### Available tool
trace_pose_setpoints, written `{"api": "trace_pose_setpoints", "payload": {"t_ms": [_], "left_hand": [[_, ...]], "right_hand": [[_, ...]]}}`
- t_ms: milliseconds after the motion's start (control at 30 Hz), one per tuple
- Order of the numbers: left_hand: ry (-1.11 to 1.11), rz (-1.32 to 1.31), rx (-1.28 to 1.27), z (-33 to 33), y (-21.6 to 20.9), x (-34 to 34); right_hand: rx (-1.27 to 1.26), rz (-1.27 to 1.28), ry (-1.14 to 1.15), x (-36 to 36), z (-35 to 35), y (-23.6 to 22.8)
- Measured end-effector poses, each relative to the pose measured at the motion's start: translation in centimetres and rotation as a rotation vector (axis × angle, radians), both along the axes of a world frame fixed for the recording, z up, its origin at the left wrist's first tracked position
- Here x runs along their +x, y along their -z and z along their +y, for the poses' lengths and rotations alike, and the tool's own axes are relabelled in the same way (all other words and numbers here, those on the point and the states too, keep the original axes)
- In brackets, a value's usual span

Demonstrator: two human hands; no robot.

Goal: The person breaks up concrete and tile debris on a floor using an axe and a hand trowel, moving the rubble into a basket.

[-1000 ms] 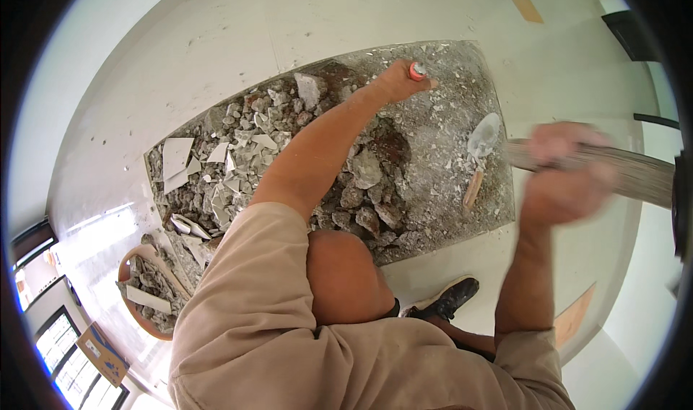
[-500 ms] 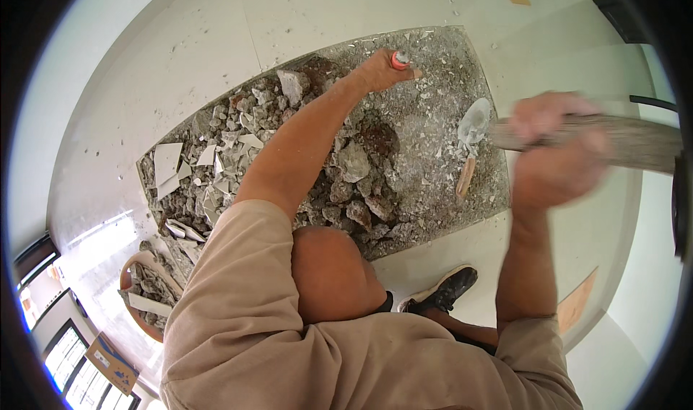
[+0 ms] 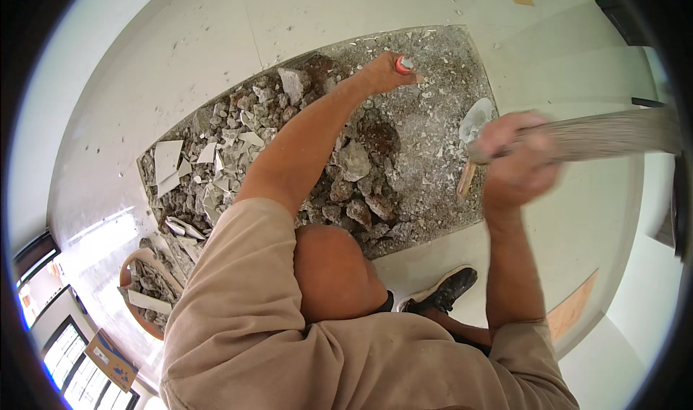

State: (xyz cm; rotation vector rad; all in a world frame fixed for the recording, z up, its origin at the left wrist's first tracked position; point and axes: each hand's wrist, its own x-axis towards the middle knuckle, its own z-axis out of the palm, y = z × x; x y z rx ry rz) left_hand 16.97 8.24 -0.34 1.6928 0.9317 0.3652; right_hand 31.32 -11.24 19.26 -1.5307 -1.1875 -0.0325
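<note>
While L hand grips orange-collared tool, R hand, well to rt, clutches wood handle.

Nothing legible anywhere in view. Printed, as far as can be made out, on the brown cardboard box at the lower left, beside the dark-framed window: on one face, a small whitish label, and farther along the same face, some blue shapes. Too small, and too close to the curved rim of the view, to read as letters, numbers or a sign.
</note>
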Motion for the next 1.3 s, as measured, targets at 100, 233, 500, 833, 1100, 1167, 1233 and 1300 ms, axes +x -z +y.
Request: {"api": "trace_pose_setpoints", "payload": {"t_ms": [100, 233, 500, 833, 1100, 1167, 1233, 1300], "left_hand": [[-0.007, -0.024, 0.008, -0.1, 0.1, 0.2], [-0.015, -0.032, 0.052, -0.3, 0.4, 0.6], [-0.073, 0.206, 0.192, 2.2, 3.4, 6.8], [0.06, 0.364, 0.29, -5.1, 1.2, 0.6], [-0.325, -0.196, 0.031, 3.5, -6.3, -3.2], [-0.342, -0.16, -0.049, 4.6, -5.4, -3.5], [-0.324, -0.193, -0.035, 4.8, -4.1, -3.5], [-0.312, -0.244, -0.023, 4.8, -2.9, -3.4]], "right_hand": [[-0.574, -0.23, -0.237, -0.4, -1.5, 6.3], [-0.817, 0.138, -0.177, 1.4, -3.7, 9.1], [-0.782, 0.61, -0.088, 1.9, -7.7, 5.3], [-0.91, 0.604, 0.022, 3.1, -11.9, 5.1], [-0.818, 0.469, -0.16, 0.1, -6.8, 4.5], [-0.806, 0.467, -0.203, -0.5, -5.2, 2.9], [-0.759, 0.453, -0.292, -1.3, -3.3, 0.6], [-0.674, 0.495, -0.366, -2.0, -1.0, -2.4]]}}
